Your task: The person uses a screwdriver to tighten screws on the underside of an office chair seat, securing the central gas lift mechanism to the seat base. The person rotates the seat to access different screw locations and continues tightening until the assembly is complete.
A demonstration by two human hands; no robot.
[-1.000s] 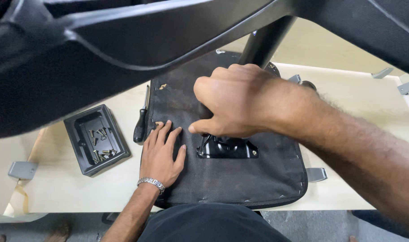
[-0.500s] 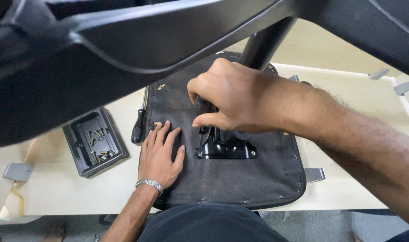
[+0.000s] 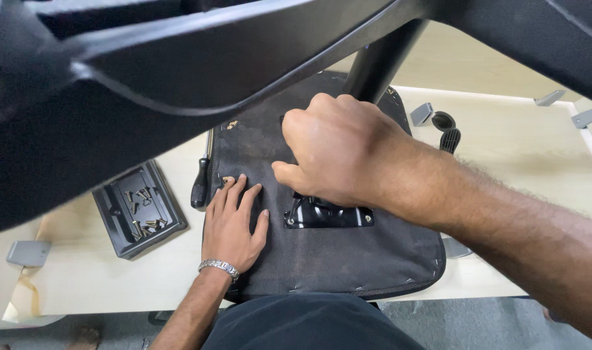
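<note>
Hiding its grip — perhaps closed — right hand [image 3: 338, 152] covers bracket [image 3: 328, 215].

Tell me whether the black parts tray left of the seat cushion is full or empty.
Neither: the black parts tray is partly filled. A few small screws lie loose in its compartments, with most of its floor bare.

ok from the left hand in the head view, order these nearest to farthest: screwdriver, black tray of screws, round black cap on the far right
From the left hand, flat on the seat underside:
1. Screwdriver, just off the fingertips, to its upper left.
2. Black tray of screws, further left on the table.
3. Round black cap, far right, beyond the right hand.
</note>
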